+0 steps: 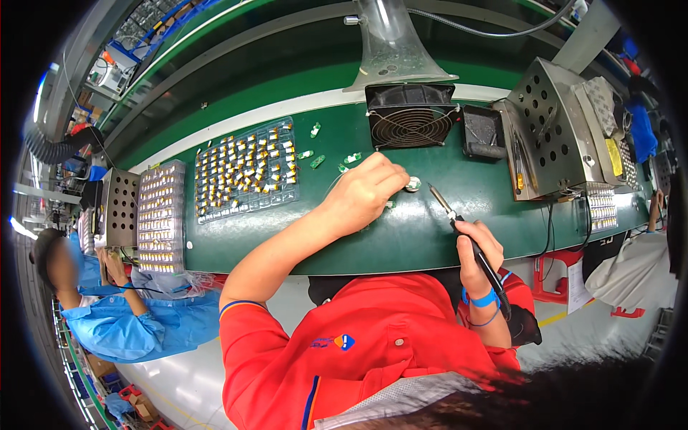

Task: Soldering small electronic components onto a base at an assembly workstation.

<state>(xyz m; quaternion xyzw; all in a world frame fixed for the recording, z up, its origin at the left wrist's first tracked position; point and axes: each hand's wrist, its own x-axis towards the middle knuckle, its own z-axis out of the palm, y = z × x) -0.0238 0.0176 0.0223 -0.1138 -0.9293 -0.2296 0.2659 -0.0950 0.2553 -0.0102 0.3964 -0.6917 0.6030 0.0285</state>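
Observation:
My left hand (367, 190) reaches over the green bench with its fingers pinched together. At its fingertips is a small round white-and-green part (413, 184); the fingers hide some of the grip. My right hand (479, 252) is closed around the handle of a soldering iron (446, 206). The iron's tip points up and left, a short gap to the right of the round part. Several small green circuit boards (352, 158) lie loose beyond my left hand. A clear tray (247, 172) full of small white-and-amber parts sits left of them.
A black fan (412, 118) with a wire guard stands behind my hands, beneath a clear extraction hood (394, 54). Right of it are a black box (484, 132) and a perforated metal housing (541, 122). Stacked trays (161, 215) stand left; a person in blue (143, 322) works beyond.

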